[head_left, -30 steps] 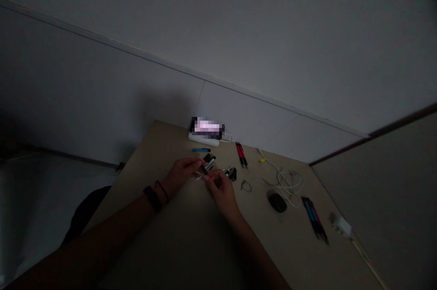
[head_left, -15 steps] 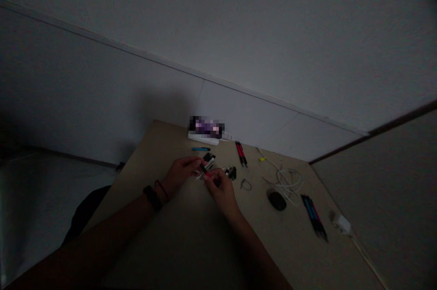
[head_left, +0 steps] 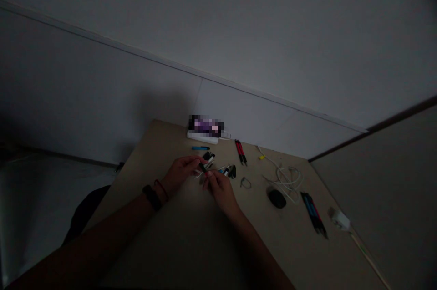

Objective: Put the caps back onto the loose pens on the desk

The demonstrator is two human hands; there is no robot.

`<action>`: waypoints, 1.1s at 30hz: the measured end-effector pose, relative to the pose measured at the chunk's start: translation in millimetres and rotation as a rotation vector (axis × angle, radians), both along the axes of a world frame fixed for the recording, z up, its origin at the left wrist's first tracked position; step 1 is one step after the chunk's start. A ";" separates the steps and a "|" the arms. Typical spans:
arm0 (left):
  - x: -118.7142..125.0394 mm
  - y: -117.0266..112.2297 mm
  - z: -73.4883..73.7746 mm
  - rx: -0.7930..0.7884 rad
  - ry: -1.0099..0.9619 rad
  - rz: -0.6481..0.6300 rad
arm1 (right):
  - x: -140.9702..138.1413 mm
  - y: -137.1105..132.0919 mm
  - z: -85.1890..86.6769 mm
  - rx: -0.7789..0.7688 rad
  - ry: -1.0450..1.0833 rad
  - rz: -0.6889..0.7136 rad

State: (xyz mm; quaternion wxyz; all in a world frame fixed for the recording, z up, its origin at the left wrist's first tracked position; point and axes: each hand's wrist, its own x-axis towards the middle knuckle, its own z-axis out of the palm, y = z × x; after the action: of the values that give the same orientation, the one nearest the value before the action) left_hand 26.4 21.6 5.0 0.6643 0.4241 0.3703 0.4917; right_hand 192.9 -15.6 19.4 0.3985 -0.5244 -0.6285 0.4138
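A black-and-red pen (head_left: 203, 168) is pinched between my two hands above the table. My left hand (head_left: 181, 170) has its fingertips closed at the pen's upper black end. Lower down, my right hand (head_left: 220, 187) is closed on the red part and covers most of it. Small white and black pieces (head_left: 210, 160) lie just behind my fingertips, partly hidden. Next to my right hand are more white, blue and black pieces (head_left: 226, 170), too dim to name. A short blue-and-black pen part (head_left: 200, 148) lies farther back.
At the table's back edge a phone (head_left: 205, 126) with a blurred screen leans on a white block (head_left: 203, 138). Two red pens (head_left: 241, 152), a thin loop (head_left: 246, 183), a white cable (head_left: 288, 183), a black mouse (head_left: 276, 198), several grouped pens (head_left: 313, 214) and a white plug (head_left: 339, 219) lie rightward.
My right fingers have shifted on the pen and now cover more of its red part. My left hand keeps nearly the same place. The view has moved slightly.
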 end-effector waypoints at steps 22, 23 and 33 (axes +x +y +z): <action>-3.8 0.9 1.7 -0.012 -0.106 -0.035 | 3.0 6.4 -12.6 -0.124 0.187 0.123; -4.3 0.4 2.6 -0.013 -0.119 -0.046 | 3.4 7.1 -13.2 -0.145 0.218 0.143; -1.0 0.3 4.3 -0.088 -0.205 -0.001 | -0.1 8.8 -5.0 -0.343 0.429 0.147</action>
State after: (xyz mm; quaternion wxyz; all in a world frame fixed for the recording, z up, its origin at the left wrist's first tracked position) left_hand 25.4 21.9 9.2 0.7168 0.3422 0.3217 0.5154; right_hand 192.8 -6.7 14.4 0.3967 -0.4377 -0.4869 0.6434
